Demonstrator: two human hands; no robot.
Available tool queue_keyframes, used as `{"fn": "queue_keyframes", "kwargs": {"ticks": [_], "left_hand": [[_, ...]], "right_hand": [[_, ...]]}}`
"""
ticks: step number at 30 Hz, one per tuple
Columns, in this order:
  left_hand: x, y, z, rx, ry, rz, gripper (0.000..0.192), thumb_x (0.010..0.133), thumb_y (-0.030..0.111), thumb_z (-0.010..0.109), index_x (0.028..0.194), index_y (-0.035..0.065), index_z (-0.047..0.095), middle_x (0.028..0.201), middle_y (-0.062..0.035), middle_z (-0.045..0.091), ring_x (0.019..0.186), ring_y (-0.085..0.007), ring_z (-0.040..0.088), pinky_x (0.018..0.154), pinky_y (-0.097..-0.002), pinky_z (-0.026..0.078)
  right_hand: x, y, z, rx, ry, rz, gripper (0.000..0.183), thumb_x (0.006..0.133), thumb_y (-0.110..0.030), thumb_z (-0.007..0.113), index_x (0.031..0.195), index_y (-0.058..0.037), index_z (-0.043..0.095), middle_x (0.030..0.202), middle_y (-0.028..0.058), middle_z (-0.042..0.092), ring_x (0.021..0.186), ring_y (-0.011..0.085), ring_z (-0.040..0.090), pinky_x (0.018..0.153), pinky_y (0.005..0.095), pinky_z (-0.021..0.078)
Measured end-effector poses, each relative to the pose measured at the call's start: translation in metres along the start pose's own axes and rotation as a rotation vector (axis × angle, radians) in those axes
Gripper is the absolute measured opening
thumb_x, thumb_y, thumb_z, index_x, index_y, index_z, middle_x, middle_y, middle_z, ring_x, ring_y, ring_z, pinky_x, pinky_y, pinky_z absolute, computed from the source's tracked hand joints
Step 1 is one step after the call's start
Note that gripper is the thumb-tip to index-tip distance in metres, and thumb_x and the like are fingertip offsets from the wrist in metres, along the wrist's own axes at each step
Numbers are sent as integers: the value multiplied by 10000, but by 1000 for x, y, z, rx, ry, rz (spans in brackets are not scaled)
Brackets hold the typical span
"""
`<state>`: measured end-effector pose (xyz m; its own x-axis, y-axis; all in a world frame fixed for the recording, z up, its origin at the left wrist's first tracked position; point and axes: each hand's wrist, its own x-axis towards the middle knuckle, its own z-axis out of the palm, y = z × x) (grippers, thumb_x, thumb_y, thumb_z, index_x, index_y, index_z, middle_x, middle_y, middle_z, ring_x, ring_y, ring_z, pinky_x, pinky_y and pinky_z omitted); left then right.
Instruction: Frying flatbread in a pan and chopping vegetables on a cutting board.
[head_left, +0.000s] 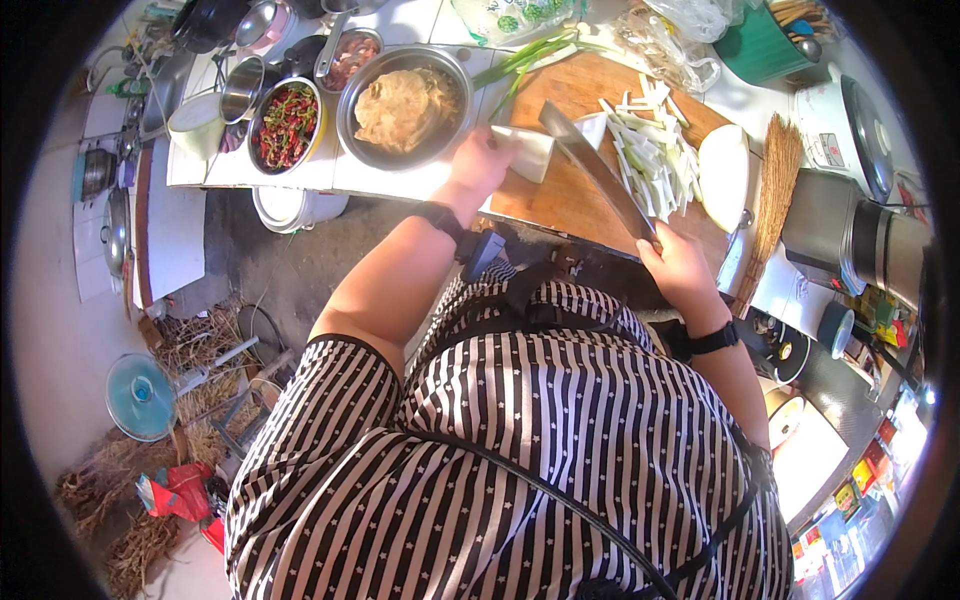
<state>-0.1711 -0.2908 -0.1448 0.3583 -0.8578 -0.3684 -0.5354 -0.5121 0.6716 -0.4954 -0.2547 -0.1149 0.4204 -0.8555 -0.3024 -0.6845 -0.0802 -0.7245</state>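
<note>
My left hand (480, 169) grips the near-left end of a pale, thick piece of vegetable (532, 155), perhaps winter melon, at the left side of the wooden cutting board (540, 199). In my right hand (679, 270) is the handle of a kitchen knife (596, 169) with a broad, long blade. The blade slants up and left over the board, its far end just beyond the held piece. Another pale slice (591, 131) lies partly behind the blade. Cut pale strips (660, 161) form a heap right of the knife, and a larger pale chunk (724, 176) rests beyond them.
Left of the board stand a metal bowl of yellowish food (405, 109), a bowl of chopped red and green peppers (286, 127) and a bowl of meat (354, 58). Green onions (525, 64) lie behind. A straw brush (772, 202) and rice cooker (832, 124) are at right.
</note>
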Motion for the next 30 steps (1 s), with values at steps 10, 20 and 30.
{"fn": "queue_keyframes", "kwargs": {"ticks": [10,20,30], "left_hand": [[-5,39,-13,425,-363,80,519,768,298,643,1178,-6,551,1044,-231,656,997,-376,626,881,-413,481],[0,39,20,416,-294,278,464,776,306,628,1109,-10,561,974,-225,664,932,-373,641,830,-421,496],[-2,50,28,400,-268,240,468,798,319,620,1116,-18,560,1000,-227,659,939,-373,637,839,-423,494]], "right_hand": [[-63,23,-22,69,10,191,211,857,-178,615,857,24,551,697,242,576,656,391,592,603,425,457],[-37,17,0,96,-15,161,260,877,-225,589,973,16,572,820,263,612,790,441,597,676,466,466],[-6,8,6,87,108,91,264,894,-271,576,889,-13,520,738,242,602,741,444,591,643,503,466]]}}
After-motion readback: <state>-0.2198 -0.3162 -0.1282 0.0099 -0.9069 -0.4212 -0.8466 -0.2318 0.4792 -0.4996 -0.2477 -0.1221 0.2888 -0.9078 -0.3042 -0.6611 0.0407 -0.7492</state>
